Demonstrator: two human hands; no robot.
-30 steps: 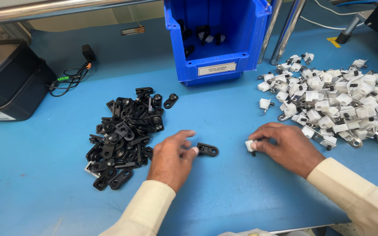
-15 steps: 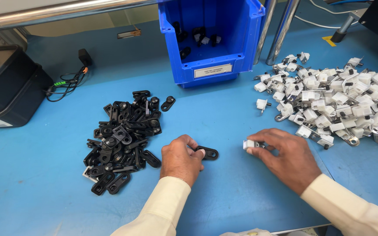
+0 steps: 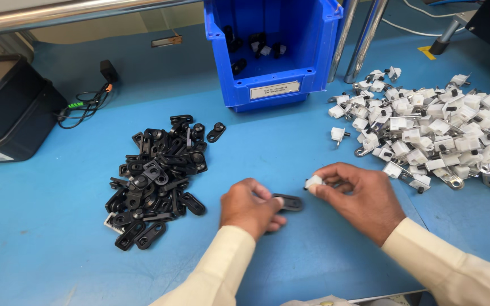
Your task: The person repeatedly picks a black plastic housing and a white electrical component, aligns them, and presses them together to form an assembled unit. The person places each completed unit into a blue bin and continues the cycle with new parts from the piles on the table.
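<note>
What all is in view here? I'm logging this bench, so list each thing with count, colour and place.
black flat clips: a heap, too many to count, black, left of centre on the table
single black clip: one, black, at the left hand's fingertips
white clip parts: a large heap, white with metal, right side
single white part: one, white, pinched by the right hand
bin: one, blue, back centre, a few pieces inside
case: one, black, far left
cable: one, black, beside the case
table: one, blue
left hand: cream sleeve
right hand: cream sleeve
</note>
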